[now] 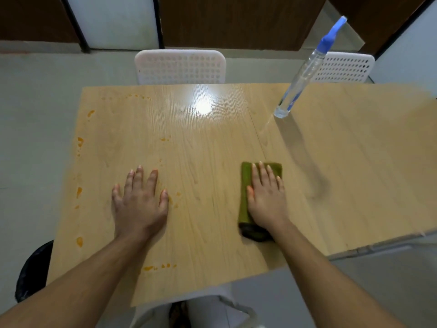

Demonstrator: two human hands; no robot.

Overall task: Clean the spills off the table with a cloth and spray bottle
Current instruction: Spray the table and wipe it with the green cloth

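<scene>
Right hand (266, 192) pressed flat on green cloth (246, 185); left hand (139, 200) spread on counter (212, 143). Orange spills (80, 241) along left edge remained; likely midway.

A light wood-grain table (212, 147) is set on a pale grey floor (35, 138). Two white perforated chairs (180, 67) (343, 67) are placed along its far edge. Dark brown panels (236, 20) and white panels (111, 20) are seen behind. An overhead light is reflected on the tabletop (203, 106).

Glossy wood-grain table (212, 143), green cloth (246, 176), clear plastic spray bottle (300, 79)
</scene>
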